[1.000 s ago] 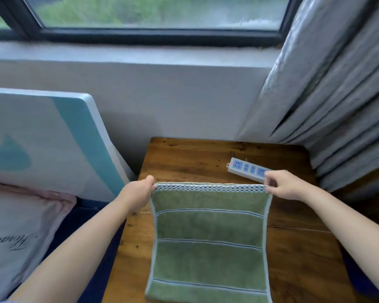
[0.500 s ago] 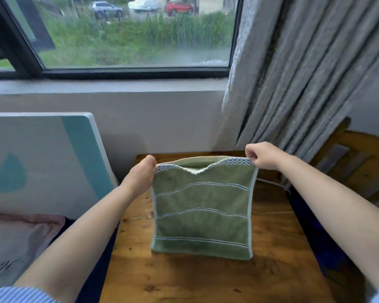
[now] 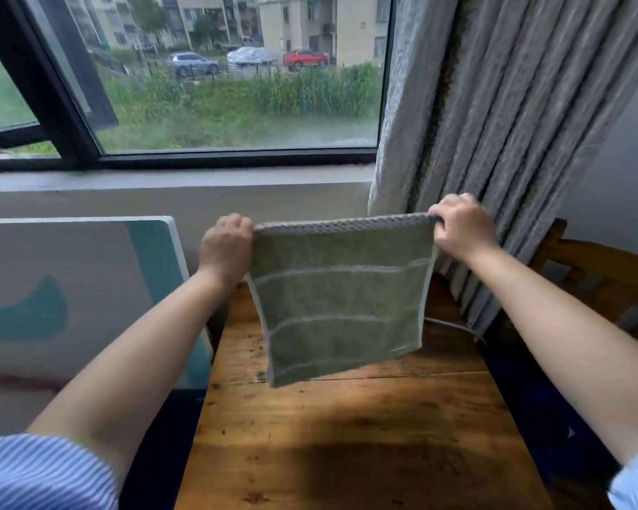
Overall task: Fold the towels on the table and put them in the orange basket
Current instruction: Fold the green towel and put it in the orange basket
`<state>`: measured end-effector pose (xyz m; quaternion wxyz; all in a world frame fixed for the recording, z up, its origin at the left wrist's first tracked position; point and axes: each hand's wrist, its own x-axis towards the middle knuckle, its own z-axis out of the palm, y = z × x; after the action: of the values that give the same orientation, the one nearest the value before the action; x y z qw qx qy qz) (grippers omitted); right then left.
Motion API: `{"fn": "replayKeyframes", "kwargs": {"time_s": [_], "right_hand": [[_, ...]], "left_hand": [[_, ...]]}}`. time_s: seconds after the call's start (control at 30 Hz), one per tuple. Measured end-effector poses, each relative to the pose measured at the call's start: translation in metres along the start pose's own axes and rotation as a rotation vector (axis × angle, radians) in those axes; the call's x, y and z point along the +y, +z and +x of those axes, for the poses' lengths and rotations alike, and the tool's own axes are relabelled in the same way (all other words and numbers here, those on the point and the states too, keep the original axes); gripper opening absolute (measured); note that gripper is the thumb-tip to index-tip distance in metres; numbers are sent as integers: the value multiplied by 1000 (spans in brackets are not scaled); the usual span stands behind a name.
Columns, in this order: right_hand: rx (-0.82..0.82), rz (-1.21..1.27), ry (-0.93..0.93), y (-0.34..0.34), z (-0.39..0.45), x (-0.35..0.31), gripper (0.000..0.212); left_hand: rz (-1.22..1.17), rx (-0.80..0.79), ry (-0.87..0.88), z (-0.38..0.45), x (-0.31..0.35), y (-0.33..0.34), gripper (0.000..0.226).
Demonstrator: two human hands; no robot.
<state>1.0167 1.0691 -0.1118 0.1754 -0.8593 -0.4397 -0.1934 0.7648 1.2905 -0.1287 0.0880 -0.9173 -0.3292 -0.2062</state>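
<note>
The left hand point(image 3: 224, 248) is curled tight round the left top corner of a green striped towel point(image 3: 341, 300), and the right hand point(image 3: 457, 228) pinches the right top corner the same way, so the doubled cloth hangs stretched between them, clear of the wooden table point(image 3: 347, 443) and over its far half. Left of the table a white and teal board point(image 3: 89, 288) leans against the wall; behind the towel a grey cable point(image 3: 453, 325) runs along the table's far right corner, with a grey curtain point(image 3: 512, 141) and a wooden chair point(image 3: 597, 274) to the right. The orange basket is not in view, nor are any other towels. The risks, as judged from here: the towel's lower edge hangs slanted, lower on the left, so setting it down as it is would likely give a crooked fold. Because two layers share each pinch, a loosened thumb could drop the rear layer and undo the fold. A swing to the right might brush the curtain or snag the cable. With the basket unseen, the carry would need a turn of the head first.
</note>
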Motion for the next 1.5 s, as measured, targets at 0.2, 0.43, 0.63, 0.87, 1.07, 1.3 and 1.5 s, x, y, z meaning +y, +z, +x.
{"fn": "replayKeyframes", "kwargs": {"time_s": [0.2,0.43,0.63,0.87,1.07,1.3,1.5], "right_hand": [[-323,-170,-10,22,-19,-4,28],[-340,-96,-14,28,13,-12,26],[-401,-18,93,44,43,-20,23],[-309,130,86,68,80,-23,26],[-245,216,32,75,70,-19,26],[-430,157,-106,78,-27,-17,24],[-664,32,-129,91,-163,-31,25]], "left_hand": [[135,-317,48,-11,-10,16,18],[74,-319,-93,8,-19,22,16],[-116,-389,-387,31,-11,31,18],[-263,-159,-569,62,-14,39,23],[-238,-45,-460,51,-30,44,25],[-54,-327,-239,-41,-38,53,32],[52,-617,-11,-155,-35,67,29]]}}
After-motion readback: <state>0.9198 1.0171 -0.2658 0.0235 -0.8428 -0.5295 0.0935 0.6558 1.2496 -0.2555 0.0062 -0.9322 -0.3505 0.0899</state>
